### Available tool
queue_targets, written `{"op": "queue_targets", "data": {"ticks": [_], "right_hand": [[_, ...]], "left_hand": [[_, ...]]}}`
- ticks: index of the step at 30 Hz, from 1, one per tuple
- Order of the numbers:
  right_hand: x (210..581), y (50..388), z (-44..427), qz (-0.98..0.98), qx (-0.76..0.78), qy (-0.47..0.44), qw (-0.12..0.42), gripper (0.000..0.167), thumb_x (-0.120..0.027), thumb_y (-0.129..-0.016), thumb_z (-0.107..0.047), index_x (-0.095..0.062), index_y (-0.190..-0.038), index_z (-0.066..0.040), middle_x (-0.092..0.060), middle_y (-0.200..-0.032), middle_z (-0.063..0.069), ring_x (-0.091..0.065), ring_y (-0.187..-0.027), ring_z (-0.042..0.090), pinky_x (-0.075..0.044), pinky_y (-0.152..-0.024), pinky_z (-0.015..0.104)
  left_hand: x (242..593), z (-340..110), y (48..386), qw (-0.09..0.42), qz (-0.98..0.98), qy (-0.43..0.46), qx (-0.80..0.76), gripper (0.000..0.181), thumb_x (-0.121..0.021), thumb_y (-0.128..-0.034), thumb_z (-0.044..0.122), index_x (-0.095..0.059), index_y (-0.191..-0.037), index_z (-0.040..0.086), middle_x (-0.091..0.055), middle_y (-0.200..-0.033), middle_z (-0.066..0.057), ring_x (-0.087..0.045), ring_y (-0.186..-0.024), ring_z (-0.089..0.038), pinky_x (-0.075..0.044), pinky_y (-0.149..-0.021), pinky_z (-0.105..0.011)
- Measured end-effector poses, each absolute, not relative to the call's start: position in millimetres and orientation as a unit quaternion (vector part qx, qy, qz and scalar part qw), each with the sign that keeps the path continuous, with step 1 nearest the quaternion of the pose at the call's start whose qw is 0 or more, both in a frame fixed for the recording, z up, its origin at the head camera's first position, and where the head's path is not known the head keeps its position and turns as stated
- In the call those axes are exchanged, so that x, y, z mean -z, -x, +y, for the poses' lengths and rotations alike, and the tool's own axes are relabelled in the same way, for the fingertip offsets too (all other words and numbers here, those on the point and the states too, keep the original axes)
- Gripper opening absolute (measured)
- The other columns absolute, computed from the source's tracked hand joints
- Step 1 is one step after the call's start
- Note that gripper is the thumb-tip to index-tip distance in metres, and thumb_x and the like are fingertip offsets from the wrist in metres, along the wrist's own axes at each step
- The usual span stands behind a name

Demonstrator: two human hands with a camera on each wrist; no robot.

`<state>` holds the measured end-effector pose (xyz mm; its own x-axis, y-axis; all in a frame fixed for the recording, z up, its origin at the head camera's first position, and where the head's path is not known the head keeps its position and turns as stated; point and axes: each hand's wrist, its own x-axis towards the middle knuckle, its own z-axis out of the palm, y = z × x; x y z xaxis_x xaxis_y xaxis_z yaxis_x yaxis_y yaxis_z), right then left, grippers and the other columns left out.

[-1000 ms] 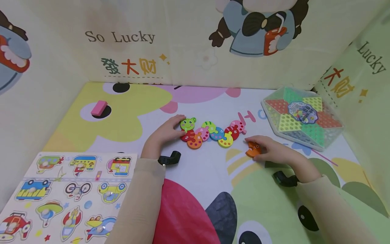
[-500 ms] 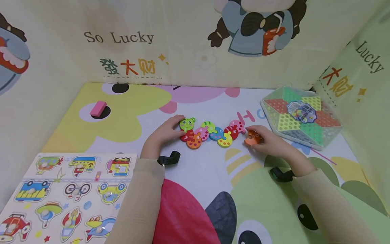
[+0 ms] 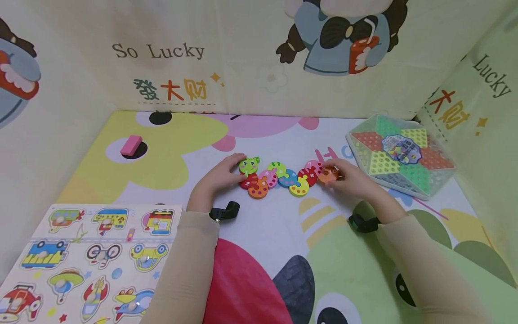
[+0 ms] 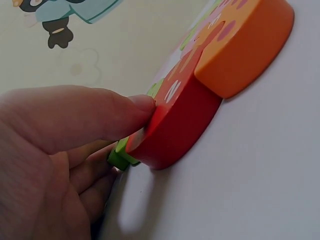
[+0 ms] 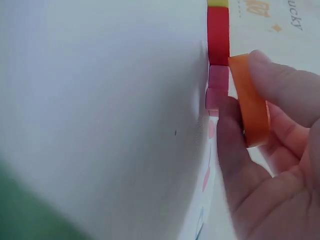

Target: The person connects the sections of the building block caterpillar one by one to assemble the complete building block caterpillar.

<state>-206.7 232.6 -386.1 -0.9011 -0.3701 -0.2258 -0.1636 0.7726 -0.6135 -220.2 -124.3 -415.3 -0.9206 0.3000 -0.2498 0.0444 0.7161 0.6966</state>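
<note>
A wooden number caterpillar puzzle (image 3: pixel 288 178) lies in a wavy row across the middle of the table. At its left end, my left hand (image 3: pixel 218 177) holds the green smiling head (image 3: pixel 248 165) and the red number 2 piece (image 4: pixel 175 117), the thumb pressing on the red edge. My right hand (image 3: pixel 353 179) pinches an orange puzzle piece (image 5: pixel 254 110) between thumb and fingers. In the right wrist view, that piece is tilted and raised above the table beside the pink end piece (image 5: pixel 218 77). Whether the two touch, I cannot tell.
A clear hexagonal box (image 3: pixel 400 153) with coloured triangles stands at the back right. Far left lies a pink block (image 3: pixel 131 145). A vehicle peg puzzle board (image 3: pixel 89 265) fills the front left. Printed fabric walls (image 3: pixel 243 54) surround the table.
My right hand has moved left and slightly away from me, lifting the orange piece to the caterpillar's right end and turning it. The left hand stays on the head end.
</note>
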Motion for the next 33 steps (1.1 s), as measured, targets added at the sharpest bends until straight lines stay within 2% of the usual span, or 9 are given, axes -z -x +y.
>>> {"op": "queue_targets", "data": {"ticks": [8, 17, 21, 26, 33], "right_hand": [[387.6, 210.1, 232.3, 0.925, 0.301, 0.132, 0.193, 0.053, -0.065, -0.083, -0.020, -0.043, -0.130, -0.009, -0.045, -0.127, 0.016, -0.047, -0.104, 0.032, -0.044, -0.092, 0.048], [394.5, 208.3, 239.9, 0.922, 0.309, 0.127, 0.193, 0.056, -0.063, -0.084, -0.023, -0.041, -0.133, -0.008, -0.038, -0.132, 0.019, -0.044, -0.108, 0.033, -0.044, -0.092, 0.048], [397.8, 208.4, 245.4, 0.919, 0.320, 0.123, 0.195, 0.057, -0.061, -0.086, -0.023, -0.038, -0.135, -0.009, -0.039, -0.135, 0.019, -0.046, -0.112, 0.036, -0.043, -0.094, 0.051], [398.0, 207.5, 247.0, 0.922, 0.315, 0.120, 0.191, 0.057, -0.061, -0.086, -0.023, -0.038, -0.136, -0.009, -0.043, -0.131, 0.018, -0.047, -0.108, 0.034, -0.043, -0.093, 0.050], [399.2, 205.1, 249.8, 0.925, 0.311, 0.109, 0.189, 0.056, -0.062, -0.085, -0.024, -0.041, -0.134, -0.009, -0.040, -0.136, 0.019, -0.039, -0.114, 0.034, -0.036, -0.098, 0.054]], "left_hand": [[417.3, -125.5, 220.2, 0.173, 0.911, -0.094, -0.362, 0.064, -0.060, -0.0826, 0.029, -0.033, -0.141, 0.023, -0.023, -0.150, 0.000, -0.015, -0.140, -0.020, -0.022, -0.111, -0.050], [417.3, -124.0, 219.5, 0.175, 0.909, -0.095, -0.367, 0.065, -0.060, -0.0826, 0.030, -0.032, -0.141, 0.024, -0.023, -0.150, 0.001, -0.015, -0.140, -0.019, -0.021, -0.111, -0.049], [417.1, -122.5, 219.7, 0.176, 0.908, -0.093, -0.369, 0.064, -0.060, -0.0829, 0.030, -0.032, -0.141, 0.024, -0.023, -0.150, 0.002, -0.015, -0.140, -0.018, -0.022, -0.111, -0.048], [416.6, -121.8, 219.9, 0.176, 0.910, -0.093, -0.364, 0.064, -0.060, -0.0828, 0.031, -0.032, -0.141, 0.024, -0.023, -0.151, 0.002, -0.015, -0.140, -0.018, -0.022, -0.111, -0.049], [415.7, -121.5, 221.5, 0.179, 0.912, -0.102, -0.354, 0.064, -0.059, -0.0833, 0.030, -0.032, -0.141, 0.024, -0.022, -0.151, 0.001, -0.015, -0.140, -0.020, -0.020, -0.111, -0.049]]}}
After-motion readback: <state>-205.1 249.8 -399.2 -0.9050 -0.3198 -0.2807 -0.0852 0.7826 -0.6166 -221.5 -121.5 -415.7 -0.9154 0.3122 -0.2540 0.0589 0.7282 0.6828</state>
